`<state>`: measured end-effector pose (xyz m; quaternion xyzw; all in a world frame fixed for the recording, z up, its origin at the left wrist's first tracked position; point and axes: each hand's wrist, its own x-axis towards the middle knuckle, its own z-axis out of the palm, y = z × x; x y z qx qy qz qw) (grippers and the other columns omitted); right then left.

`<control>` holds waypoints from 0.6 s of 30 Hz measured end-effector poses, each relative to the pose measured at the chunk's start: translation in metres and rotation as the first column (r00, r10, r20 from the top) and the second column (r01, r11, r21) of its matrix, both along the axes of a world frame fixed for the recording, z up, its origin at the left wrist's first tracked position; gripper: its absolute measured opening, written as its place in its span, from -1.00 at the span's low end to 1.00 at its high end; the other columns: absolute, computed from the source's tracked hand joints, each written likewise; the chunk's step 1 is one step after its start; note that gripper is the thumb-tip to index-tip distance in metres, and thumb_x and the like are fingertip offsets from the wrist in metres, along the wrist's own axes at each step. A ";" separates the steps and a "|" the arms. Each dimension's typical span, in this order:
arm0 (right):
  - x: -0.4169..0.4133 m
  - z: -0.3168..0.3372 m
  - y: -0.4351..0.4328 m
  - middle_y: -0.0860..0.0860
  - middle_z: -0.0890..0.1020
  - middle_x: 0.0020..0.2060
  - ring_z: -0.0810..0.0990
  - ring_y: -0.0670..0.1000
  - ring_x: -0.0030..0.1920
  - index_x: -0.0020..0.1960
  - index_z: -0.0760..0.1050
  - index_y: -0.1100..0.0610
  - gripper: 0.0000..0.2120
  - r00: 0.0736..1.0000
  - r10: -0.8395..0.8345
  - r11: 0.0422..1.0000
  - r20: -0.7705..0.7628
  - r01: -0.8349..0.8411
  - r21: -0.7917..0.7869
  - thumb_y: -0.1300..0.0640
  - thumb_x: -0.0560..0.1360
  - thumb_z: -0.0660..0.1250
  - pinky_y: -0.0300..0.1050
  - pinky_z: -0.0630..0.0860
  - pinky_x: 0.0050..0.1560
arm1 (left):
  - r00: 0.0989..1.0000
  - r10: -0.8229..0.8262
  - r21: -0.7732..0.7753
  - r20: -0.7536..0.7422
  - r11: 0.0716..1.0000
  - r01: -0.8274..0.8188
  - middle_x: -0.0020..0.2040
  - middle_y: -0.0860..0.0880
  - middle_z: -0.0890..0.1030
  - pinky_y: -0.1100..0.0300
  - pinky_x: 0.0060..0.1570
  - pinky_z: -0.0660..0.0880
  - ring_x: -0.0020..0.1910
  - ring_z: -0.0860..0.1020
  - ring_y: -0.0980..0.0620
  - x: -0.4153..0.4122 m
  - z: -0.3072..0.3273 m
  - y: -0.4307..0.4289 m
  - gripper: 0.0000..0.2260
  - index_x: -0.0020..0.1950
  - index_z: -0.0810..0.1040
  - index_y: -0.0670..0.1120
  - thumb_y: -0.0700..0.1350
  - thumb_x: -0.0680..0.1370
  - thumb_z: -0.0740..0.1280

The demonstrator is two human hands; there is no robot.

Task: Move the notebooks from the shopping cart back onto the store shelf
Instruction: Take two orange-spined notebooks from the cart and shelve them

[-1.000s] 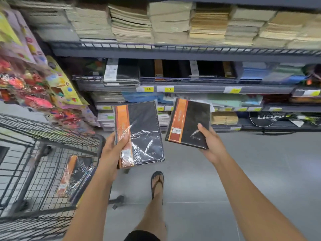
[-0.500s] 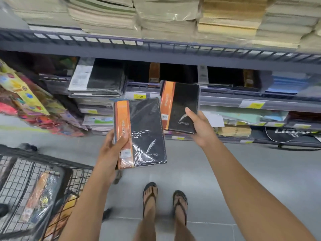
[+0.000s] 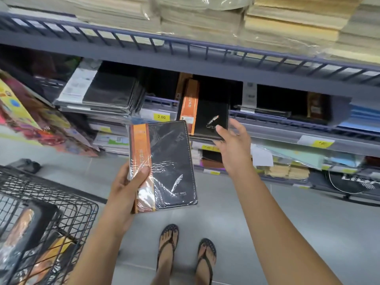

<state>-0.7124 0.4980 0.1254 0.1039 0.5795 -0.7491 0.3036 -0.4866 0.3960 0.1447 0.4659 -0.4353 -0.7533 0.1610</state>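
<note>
My left hand (image 3: 125,188) grips a large black notebook (image 3: 170,161) with an orange spine band, wrapped in plastic, upright in front of the shelves. My right hand (image 3: 234,149) reaches out to a smaller black and orange notebook (image 3: 205,112) and pinches its lower right corner, thumb on the cover. That notebook leans over the front rail of the middle store shelf (image 3: 287,122), partly inside the dark bay. At the lower left, the black wire shopping cart (image 3: 82,210) holds more wrapped notebooks (image 3: 26,229).
Stacks of black notebooks (image 3: 111,93) lie on the same shelf to the left. Paper pads (image 3: 287,23) fill the shelf above, behind a rail. Yellow price tags (image 3: 161,116) line the shelf edges. Colourful packs (image 3: 24,112) hang at the left. My sandalled feet (image 3: 185,249) stand on grey floor.
I have stepped closer to the shelves. My right hand has carried the smaller notebook up and forward into the middle shelf bay. My left hand still holds the larger notebook.
</note>
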 end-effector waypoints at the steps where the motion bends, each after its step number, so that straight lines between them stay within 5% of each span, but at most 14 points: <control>1: 0.003 0.000 -0.002 0.15 0.60 0.18 0.63 0.07 0.08 0.18 0.44 0.05 -0.65 0.999 -0.009 1.000 -0.034 0.009 0.001 0.36 0.49 0.37 0.02 0.59 0.03 | 1.000 0.000 -0.005 -0.007 1.000 0.000 -0.07 0.07 0.69 0.12 -0.20 0.57 -0.17 0.64 0.13 0.000 0.000 0.001 -0.57 0.16 0.59 0.05 0.03 0.30 0.45; 4: 0.008 0.007 -0.010 0.11 0.62 0.14 0.65 -0.01 0.02 0.23 0.45 0.11 -0.68 0.999 -0.007 0.998 -0.041 0.005 -0.067 0.38 0.53 0.30 -0.02 0.64 -0.02 | 1.000 0.018 -0.007 -0.018 1.000 -0.018 -0.07 0.09 0.70 0.20 -0.25 0.60 -0.16 0.65 0.15 0.000 0.002 0.004 -0.39 0.17 0.60 0.05 0.12 0.15 0.56; 7: 0.002 0.012 -0.018 0.11 0.60 0.20 0.65 0.03 0.07 0.35 0.43 0.17 -0.61 1.000 -0.015 0.998 0.002 0.015 -0.066 0.37 0.54 0.30 -0.09 0.66 -0.10 | 0.999 0.031 -0.007 -0.016 0.999 -0.031 -0.01 0.02 0.70 0.07 -0.19 0.59 -0.11 0.66 0.04 0.004 0.000 0.003 -0.22 0.16 0.61 0.08 0.26 -0.02 0.64; 13: -0.011 0.019 -0.033 0.00 0.59 -0.01 0.64 -0.08 -0.12 0.39 0.39 0.19 -0.55 1.000 0.005 0.999 0.030 -0.004 -0.032 0.38 0.53 0.31 -0.07 0.64 -0.07 | 0.998 0.042 -0.019 -0.042 0.999 -0.043 0.04 -0.02 0.69 0.13 -0.15 0.63 -0.07 0.67 0.05 0.001 0.001 0.000 -0.44 0.12 0.63 0.12 0.18 0.14 0.57; 16: -0.014 0.020 -0.037 -0.08 0.55 -0.09 0.63 -0.10 -0.15 0.40 0.38 0.19 -0.55 1.000 0.010 1.000 0.026 -0.009 -0.025 0.37 0.54 0.30 -0.10 0.64 -0.08 | 0.998 0.048 -0.018 -0.033 0.999 -0.049 0.12 -0.06 0.68 0.00 -0.01 0.61 0.02 0.66 -0.04 -0.006 0.004 -0.003 -0.59 0.19 0.59 0.09 0.03 0.34 0.46; 18: -0.012 0.017 -0.040 -0.06 0.55 -0.05 0.63 -0.09 -0.11 0.41 0.38 0.17 -0.53 1.000 -0.007 1.000 0.028 0.007 -0.009 0.36 0.53 0.33 -0.03 0.64 0.02 | 0.997 0.059 -0.020 -0.043 0.998 -0.060 0.07 -0.08 0.68 0.07 -0.14 0.62 -0.08 0.66 -0.01 -0.011 0.004 -0.004 -0.62 0.24 0.56 0.03 -0.06 0.42 0.39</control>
